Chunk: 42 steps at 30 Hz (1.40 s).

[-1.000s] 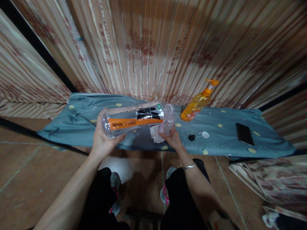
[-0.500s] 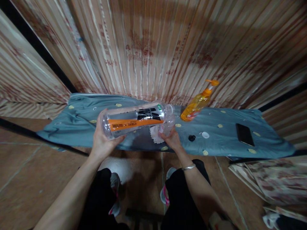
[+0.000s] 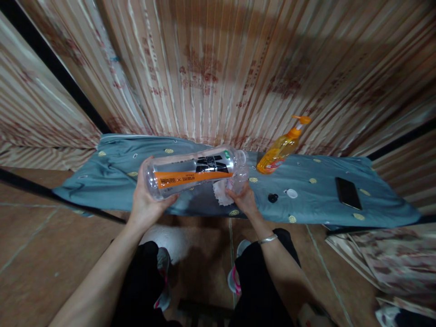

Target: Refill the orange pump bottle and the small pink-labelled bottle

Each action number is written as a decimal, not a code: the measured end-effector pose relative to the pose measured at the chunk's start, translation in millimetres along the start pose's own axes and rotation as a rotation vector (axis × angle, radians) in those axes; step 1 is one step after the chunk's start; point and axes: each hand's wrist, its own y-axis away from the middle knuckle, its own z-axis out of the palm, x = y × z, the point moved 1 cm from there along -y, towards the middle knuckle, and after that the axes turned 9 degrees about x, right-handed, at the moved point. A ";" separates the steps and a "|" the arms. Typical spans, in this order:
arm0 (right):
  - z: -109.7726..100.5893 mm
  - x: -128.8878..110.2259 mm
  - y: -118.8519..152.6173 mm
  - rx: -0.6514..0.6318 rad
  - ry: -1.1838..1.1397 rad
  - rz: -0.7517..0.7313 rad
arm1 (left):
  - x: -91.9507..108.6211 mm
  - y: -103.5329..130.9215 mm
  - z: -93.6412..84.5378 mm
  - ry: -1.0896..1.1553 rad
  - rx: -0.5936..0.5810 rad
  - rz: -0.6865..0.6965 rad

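Observation:
My left hand [image 3: 147,200] grips the base end of a large clear plastic bottle [image 3: 194,170] with an orange and black label. The bottle lies nearly level, its uncapped-looking neck pointing right. Below that neck, my right hand [image 3: 244,196] is closed around a smaller clear plastic bottle [image 3: 241,175]. The big bottle's mouth is close to the small one's top; whether they touch I cannot tell. A whitish scalloped-edge cloth or paper [image 3: 223,193] shows just left of my right hand, partly hidden by the bottles.
A teal patterned cloth [image 3: 320,206] covers the narrow table. On it stand an orange pump bottle [image 3: 277,152], a black cap [image 3: 273,198], a white cap [image 3: 291,193] and a dark phone [image 3: 348,192]. Curtains [image 3: 218,68] hang behind, and dark poles [image 3: 61,72] frame the sides.
Both hands keep their grip on the two bottles, with hardly any movement. The whole view has shifted very slightly.

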 end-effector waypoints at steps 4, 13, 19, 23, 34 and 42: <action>-1.5 -5.9 0.8 0.000 0.029 0.033 | 2.2 0.4 0.6 -0.023 0.023 0.027; -2.4 -10.9 1.6 -0.011 0.015 0.044 | -4.8 1.3 -2.1 -0.076 0.002 0.033; -0.7 -5.7 -0.1 -0.031 -0.014 0.050 | -6.2 1.1 -2.7 -0.073 -0.010 0.008; -0.2 -2.9 -1.3 -0.034 0.008 0.044 | -3.5 1.7 -2.0 -0.082 0.001 0.015; 2.9 1.9 -2.8 -0.036 0.007 0.040 | 2.3 2.7 -0.5 -0.062 -0.009 -0.030; 2.4 -0.1 -2.2 -0.034 -0.019 0.033 | -2.0 2.3 -1.3 -0.092 -0.013 0.007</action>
